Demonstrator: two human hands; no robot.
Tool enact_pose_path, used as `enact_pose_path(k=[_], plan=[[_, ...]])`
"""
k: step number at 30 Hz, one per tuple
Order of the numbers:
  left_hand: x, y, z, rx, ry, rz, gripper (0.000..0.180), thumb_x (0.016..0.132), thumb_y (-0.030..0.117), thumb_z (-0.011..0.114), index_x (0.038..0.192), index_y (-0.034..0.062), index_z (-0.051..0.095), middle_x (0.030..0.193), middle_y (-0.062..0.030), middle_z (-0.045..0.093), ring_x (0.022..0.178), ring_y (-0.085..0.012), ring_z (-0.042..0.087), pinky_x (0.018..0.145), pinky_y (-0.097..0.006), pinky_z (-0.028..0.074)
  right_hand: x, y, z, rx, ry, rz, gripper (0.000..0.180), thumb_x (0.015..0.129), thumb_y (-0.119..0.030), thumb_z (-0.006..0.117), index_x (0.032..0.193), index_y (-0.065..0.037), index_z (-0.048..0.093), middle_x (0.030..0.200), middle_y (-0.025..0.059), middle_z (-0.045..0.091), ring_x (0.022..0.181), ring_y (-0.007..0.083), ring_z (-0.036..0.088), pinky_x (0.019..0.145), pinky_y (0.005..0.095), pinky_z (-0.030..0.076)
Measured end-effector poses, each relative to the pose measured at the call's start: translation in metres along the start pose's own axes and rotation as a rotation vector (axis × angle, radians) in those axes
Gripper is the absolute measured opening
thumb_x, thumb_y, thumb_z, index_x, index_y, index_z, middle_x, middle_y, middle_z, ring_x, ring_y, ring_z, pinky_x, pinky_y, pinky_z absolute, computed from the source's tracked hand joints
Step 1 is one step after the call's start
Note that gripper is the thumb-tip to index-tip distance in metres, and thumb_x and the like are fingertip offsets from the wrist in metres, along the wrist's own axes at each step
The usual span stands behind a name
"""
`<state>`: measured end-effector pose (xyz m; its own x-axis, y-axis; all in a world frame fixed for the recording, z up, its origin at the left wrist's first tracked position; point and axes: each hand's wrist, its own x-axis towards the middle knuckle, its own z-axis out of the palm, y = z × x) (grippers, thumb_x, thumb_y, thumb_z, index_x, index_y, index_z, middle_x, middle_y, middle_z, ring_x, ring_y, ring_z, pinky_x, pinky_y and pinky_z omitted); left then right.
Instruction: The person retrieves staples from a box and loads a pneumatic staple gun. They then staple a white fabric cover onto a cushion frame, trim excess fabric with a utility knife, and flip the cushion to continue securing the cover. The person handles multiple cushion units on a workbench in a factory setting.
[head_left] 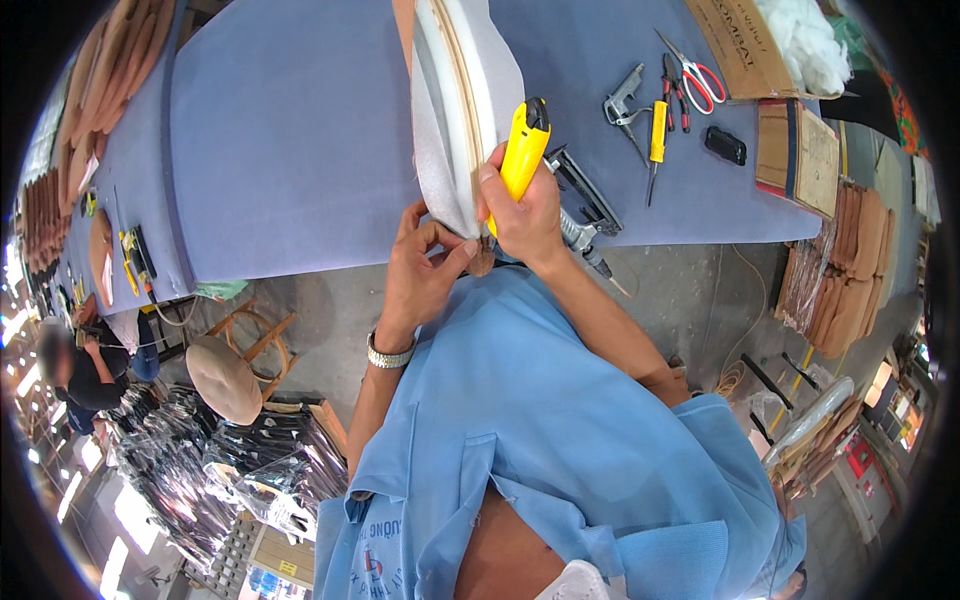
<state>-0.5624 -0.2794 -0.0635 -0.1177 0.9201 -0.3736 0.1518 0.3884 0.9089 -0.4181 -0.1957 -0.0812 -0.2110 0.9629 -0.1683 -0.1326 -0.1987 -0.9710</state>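
Note:
A padded piece [452, 90] stands edge-on at the table's front, with white foam, a tan wooden strip along its edge and loose light-grey fabric [435, 180] at its sides. At its near end, my left hand [420, 270] is closed, thumb and finger pinching the fabric's edge. My right hand [532, 215] is closed around a yellow utility knife [521, 155], its dark end up and its lower end beside the padded edge. The blade cannot be made out. A staple gun [590, 200] lies right of that hand, partly behind my forearm.
On the blue table [290, 150], to the right, lie an air blow gun [625, 95], a yellow-handled screwdriver [658, 135], pliers [675, 90], red-handled scissors [700, 85] and a black case [725, 146]. Beyond are cardboard boxes [795, 155]. A round stool [225, 380] stands left; another person [85, 365] works farther off.

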Motion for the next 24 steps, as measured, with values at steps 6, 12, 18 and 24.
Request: enact_pose_path(k=[6,12,18,24], plan=[[0.001,0.006,0.000,0.006,-0.030,-0.028,0.018,0.088,0.007,0.079,0.090,-0.0061,0.067,0.143,-0.0241,0.043,0.127,-0.0285,0.056,0.086,-0.035,0.064,0.002,-0.002,0.006,-0.102,0.053,-0.034,0.009,0.098,-0.007,0.059,0.101,0.000,0.054,0.069,0.0035,0.060,0.054,0.0107,0.058,0.051,0.0284,0.046],[0.000,0.002,0.001,-0.005,-0.056,-0.017,0.016,0.088,0.007,0.078,0.090,-0.0054,0.067,0.143,-0.0237,0.042,0.131,-0.0296,0.053,0.089,-0.036,0.064,0.006,0.003,0.009,-0.110,0.071,-0.035,0.009,0.098,-0.007,0.059,0.100,0.000,0.054,0.067,0.0039,0.059,0.053,0.0113,0.058,0.050,0.0287,0.046],[-0.001,-0.001,-0.001,0.009,-0.088,-0.007,0.017,0.088,0.007,0.079,0.091,-0.0043,0.066,0.142,-0.0218,0.041,0.135,-0.0283,0.048,0.092,-0.037,0.062,0.006,0.005,0.009,-0.127,0.101,-0.037,0.010,0.097,-0.007,0.059,0.100,0.001,0.053,0.067,0.0046,0.059,0.053,0.0114,0.058,0.049,0.0291,0.045],[-0.004,-0.002,-0.003,-0.020,-0.065,0.010,0.017,0.089,0.008,0.078,0.089,-0.0035,0.065,0.141,-0.0196,0.042,0.133,-0.0267,0.050,0.093,-0.037,0.062,0.013,0.006,0.015,-0.047,0.103,-0.038,0.011,0.094,-0.008,0.061,0.098,0.001,0.056,0.063,0.0059,0.061,0.051,0.0151,0.063,0.050,0.0324,0.050]])
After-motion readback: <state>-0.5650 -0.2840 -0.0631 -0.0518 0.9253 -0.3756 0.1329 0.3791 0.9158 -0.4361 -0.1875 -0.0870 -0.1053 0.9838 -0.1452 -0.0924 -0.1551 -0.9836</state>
